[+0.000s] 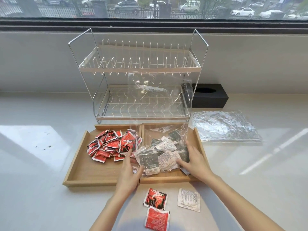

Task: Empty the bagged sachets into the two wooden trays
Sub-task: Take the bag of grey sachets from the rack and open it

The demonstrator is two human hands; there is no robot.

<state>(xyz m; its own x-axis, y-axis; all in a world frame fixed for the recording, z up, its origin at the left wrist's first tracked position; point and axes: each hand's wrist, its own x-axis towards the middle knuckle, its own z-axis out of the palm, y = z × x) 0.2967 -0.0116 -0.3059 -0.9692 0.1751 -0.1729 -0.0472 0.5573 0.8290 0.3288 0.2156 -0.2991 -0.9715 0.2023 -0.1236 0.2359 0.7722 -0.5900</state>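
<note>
At the frame's centre, both hands, left (131, 170) and right (194, 160), cup the grey sachets (164, 155) through the clear bag (158, 100), which stands upended over the right tray (199, 142), seemingly to hold them there beside the left tray's (78, 157) red pile (113, 145).
</note>
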